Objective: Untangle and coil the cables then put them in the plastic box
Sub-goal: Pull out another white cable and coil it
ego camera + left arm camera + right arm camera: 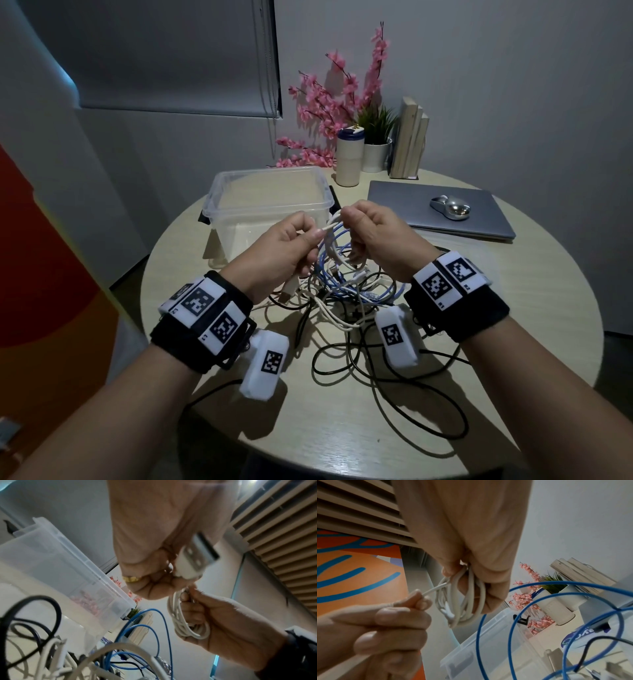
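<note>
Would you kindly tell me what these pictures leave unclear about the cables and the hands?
- White cable coil: loop count unclear, right hand covers it.
- USB plug: blurred in the left wrist view; in the head view the left hand hides it.
- Cable pile: number of cables unclear, wrist cameras cover part.
- Plastic box: base seen only through hazy walls.

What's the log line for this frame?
left hand: pinches white cable end | right hand: grips white coil | plastic box: empty

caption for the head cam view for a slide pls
Right hand grips a white cable coil, left hand pinches its tail, above the tangle before the plastic box.
</note>
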A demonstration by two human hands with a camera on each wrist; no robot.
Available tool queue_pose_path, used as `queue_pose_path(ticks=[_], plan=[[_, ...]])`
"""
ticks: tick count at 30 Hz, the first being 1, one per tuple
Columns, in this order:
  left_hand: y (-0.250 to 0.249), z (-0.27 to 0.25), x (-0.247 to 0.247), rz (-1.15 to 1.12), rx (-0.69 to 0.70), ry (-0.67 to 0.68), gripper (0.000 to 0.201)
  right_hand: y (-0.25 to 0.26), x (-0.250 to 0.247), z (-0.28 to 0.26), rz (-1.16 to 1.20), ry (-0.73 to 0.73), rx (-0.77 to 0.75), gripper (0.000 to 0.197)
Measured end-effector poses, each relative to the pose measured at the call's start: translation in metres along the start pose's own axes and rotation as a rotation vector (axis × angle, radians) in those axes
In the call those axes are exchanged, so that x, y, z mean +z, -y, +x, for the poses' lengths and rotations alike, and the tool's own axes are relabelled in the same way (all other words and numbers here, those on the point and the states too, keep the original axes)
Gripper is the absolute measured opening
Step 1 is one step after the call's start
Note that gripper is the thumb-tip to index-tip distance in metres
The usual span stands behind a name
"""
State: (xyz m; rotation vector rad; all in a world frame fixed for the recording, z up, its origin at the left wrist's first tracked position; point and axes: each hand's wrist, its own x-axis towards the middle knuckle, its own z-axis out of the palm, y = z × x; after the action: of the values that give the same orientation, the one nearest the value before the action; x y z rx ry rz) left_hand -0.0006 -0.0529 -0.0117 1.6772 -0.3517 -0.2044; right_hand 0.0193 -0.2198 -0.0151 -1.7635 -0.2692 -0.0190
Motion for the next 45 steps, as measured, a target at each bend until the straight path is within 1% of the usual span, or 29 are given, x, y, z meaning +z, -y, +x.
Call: queue_pose_path(ticks=[4, 7, 11, 13, 16, 17, 19, 21, 24, 26, 28, 29, 31, 35, 41, 45], plan=[[-0.003, -0.004, -0.002, 0.059, 0.032, 0.076, 0.023, 0.001, 0.000, 0.002, -0.034, 0.008, -0.022, 0.024], [-0.004, -0.005, -0.004, 0.075, 0.017, 0.148, 0.020, -0.001, 0.001, 0.003, -0.014, -0.001, -0.029, 0.027], [-0.001, -0.004, -0.010, 0.204, -0.007, 0.167, 0.014, 0.001, -0.003, 0.003, 0.047, -0.021, -0.028, 0.028], [0.002, -0.001, -0.017, 0.332, 0.004, 0.132, 0.011, 0.004, -0.005, 0.001, 0.078, -0.010, -0.005, 0.027], [0.005, 0.003, -0.025, 0.642, 0.008, 0.007, 0.011, 0.009, -0.008, -0.003, 0.140, 0.091, 0.060, 0.024], [0.005, 0.003, -0.027, 0.706, 0.009, -0.036, 0.011, 0.010, -0.009, -0.004, 0.153, 0.125, 0.072, 0.023], [0.006, 0.003, -0.028, 0.740, 0.029, -0.124, 0.010, 0.011, -0.011, -0.006, 0.152, 0.158, 0.072, 0.021], [0.007, 0.002, -0.028, 0.694, 0.077, -0.258, 0.013, 0.011, -0.013, -0.006, 0.129, 0.147, 0.063, 0.019], [0.009, 0.006, -0.029, 0.518, 0.149, -0.466, 0.016, 0.008, -0.014, -0.004, 0.121, 0.138, 0.084, 0.018], [0.009, 0.008, -0.029, 0.411, 0.192, -0.550, 0.015, 0.008, -0.012, -0.005, 0.153, 0.159, 0.109, 0.019], [0.008, 0.010, -0.027, 0.281, 0.225, -0.579, 0.013, 0.009, -0.010, -0.006, 0.207, 0.180, 0.119, 0.020], [0.007, 0.010, -0.025, 0.193, 0.235, -0.572, 0.017, 0.011, -0.010, -0.006, 0.240, 0.185, 0.120, 0.021], [0.007, 0.011, -0.021, -0.004, 0.224, -0.515, 0.020, 0.013, -0.008, -0.007, 0.297, 0.180, 0.117, 0.022], [0.007, 0.012, -0.016, -0.304, 0.127, -0.371, 0.018, 0.017, -0.006, -0.005, 0.325, 0.142, 0.083, 0.022], [0.002, 0.010, -0.002, -0.455, -0.005, -0.264, 0.014, 0.015, -0.002, -0.004, 0.348, 0.139, 0.066, 0.023], [0.002, 0.007, 0.005, -0.556, -0.043, -0.174, 0.020, 0.011, 0.000, -0.001, 0.273, 0.050, 0.023, 0.020]])
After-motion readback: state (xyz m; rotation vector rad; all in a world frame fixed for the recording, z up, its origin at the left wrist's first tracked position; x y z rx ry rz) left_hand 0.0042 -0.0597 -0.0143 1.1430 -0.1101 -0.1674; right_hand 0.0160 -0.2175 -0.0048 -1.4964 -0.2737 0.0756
